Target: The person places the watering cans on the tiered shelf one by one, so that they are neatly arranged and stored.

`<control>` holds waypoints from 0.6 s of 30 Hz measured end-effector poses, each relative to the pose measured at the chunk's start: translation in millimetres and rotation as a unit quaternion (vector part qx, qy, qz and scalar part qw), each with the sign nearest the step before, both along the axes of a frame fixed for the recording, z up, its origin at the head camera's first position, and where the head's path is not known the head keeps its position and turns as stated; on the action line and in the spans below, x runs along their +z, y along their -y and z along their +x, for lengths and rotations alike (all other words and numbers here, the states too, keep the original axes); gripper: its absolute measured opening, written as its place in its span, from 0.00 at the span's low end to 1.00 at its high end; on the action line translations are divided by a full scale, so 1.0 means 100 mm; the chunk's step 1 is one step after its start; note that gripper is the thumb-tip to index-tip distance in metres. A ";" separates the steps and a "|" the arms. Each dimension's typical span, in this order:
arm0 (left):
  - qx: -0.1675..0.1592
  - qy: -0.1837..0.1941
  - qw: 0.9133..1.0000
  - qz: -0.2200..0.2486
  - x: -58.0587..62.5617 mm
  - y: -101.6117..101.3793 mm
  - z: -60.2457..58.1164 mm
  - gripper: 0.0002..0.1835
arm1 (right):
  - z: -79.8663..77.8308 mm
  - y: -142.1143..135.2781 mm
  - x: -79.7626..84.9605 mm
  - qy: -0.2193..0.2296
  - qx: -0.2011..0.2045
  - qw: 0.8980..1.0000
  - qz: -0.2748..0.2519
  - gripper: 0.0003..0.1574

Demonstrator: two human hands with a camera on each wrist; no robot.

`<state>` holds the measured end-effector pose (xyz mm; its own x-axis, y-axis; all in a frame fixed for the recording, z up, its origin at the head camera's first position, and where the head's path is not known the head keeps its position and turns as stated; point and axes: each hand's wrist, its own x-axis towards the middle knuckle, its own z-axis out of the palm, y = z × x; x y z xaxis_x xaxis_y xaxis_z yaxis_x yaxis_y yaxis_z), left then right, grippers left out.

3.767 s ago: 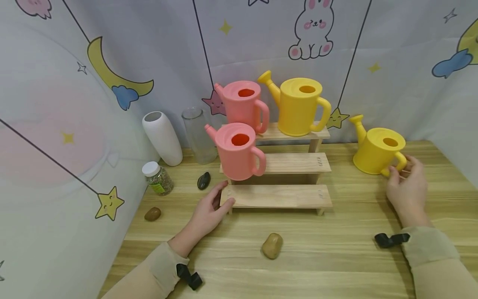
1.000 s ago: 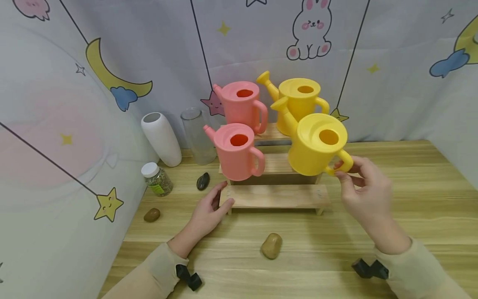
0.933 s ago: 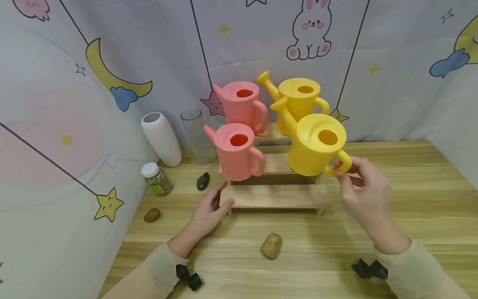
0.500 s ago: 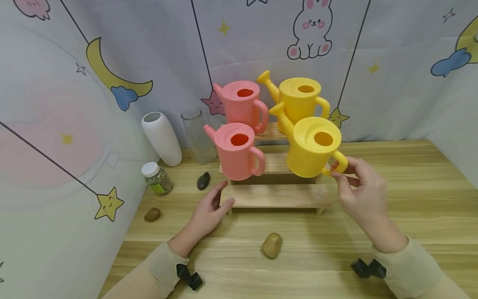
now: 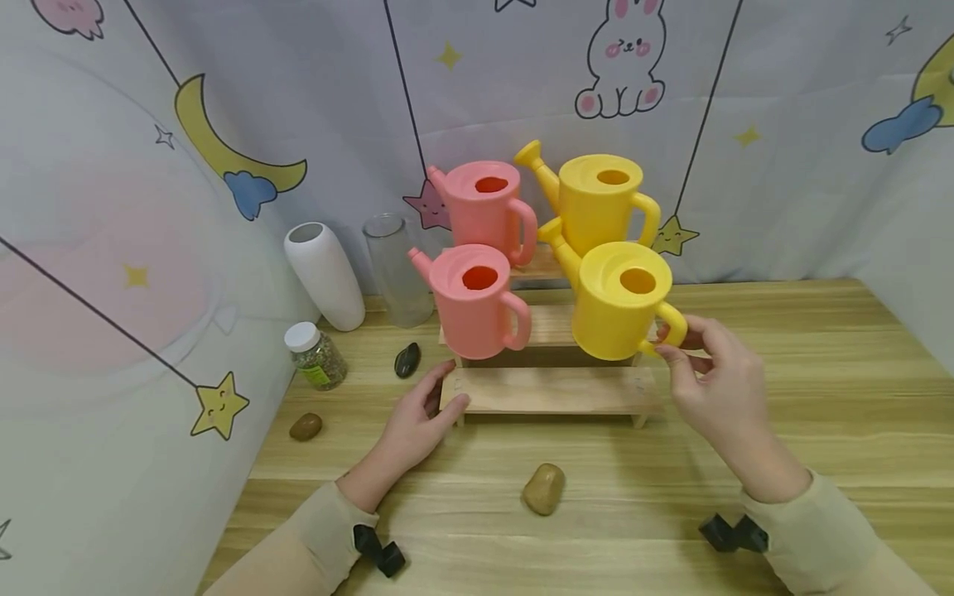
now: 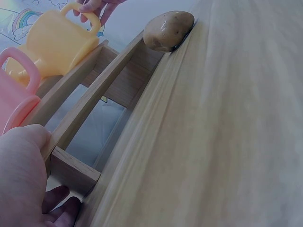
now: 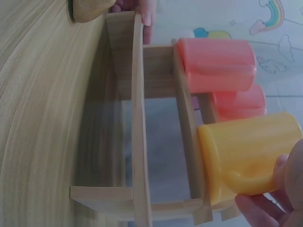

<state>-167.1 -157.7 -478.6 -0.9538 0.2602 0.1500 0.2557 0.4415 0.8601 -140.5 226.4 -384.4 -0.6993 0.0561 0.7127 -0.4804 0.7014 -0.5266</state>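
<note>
My right hand [image 5: 719, 377] pinches the handle of a yellow watering can [image 5: 622, 302]. The can stands upright at the right end of the middle step of a three-step wooden stand [image 5: 551, 391]; in the right wrist view its base meets that board. At the left end of the bottom step, my left hand [image 5: 413, 422] holds the stand, thumb over the board and fingers around the end. A pink watering can [image 5: 473, 306] sits on the middle step's left. Behind, on the top step, are another pink watering can [image 5: 484, 207] and another yellow watering can [image 5: 596, 199].
To the left stand a white vase [image 5: 325, 277], a clear glass vase [image 5: 398, 273] and a white-lidded jar [image 5: 316, 356]. A black stone [image 5: 407, 361] and a brown stone [image 5: 305, 427] lie nearby. In front of the stand lies a tan stone [image 5: 544, 488].
My right hand has carried the yellow watering can from the table at the right to the middle step, levelling and lowering it lately. My left hand has stayed on the stand.
</note>
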 end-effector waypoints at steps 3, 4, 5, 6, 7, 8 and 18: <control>-0.001 -0.002 1.000 0.000 0.01 0.00 0.00 0.35 | 0.01 0.01 0.02 0.009 -0.001 1.000 0.001 0.20; 0.000 -0.003 1.000 -0.001 0.01 0.00 0.00 0.35 | 0.01 0.01 0.03 0.014 -0.002 1.000 0.003 0.21; 0.001 -0.004 1.000 -0.001 0.01 0.00 0.00 0.35 | 0.01 0.02 0.04 0.020 -0.003 1.000 0.005 0.21; 0.002 -0.005 1.000 -0.002 0.01 0.00 0.00 0.35 | 0.01 0.02 0.04 0.026 -0.002 1.000 0.007 0.21; 0.002 -0.005 1.000 -0.002 0.01 0.01 0.00 0.35 | 0.01 0.02 0.05 0.032 -0.001 0.999 0.009 0.21; 0.002 -0.006 1.000 -0.003 0.00 0.01 0.00 0.35 | 0.01 0.02 0.05 0.037 0.000 0.999 0.012 0.21; 0.009 -0.001 1.000 -0.003 -0.01 0.06 0.02 0.35 | -0.05 0.02 0.06 0.045 0.039 0.998 0.027 0.24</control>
<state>-164.7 -163.7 -480.0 -0.9580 0.2437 0.1512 0.2500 0.4511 0.8567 -145.2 224.7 -378.8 -0.7620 -0.0376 0.6465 -0.4863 0.6925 -0.5329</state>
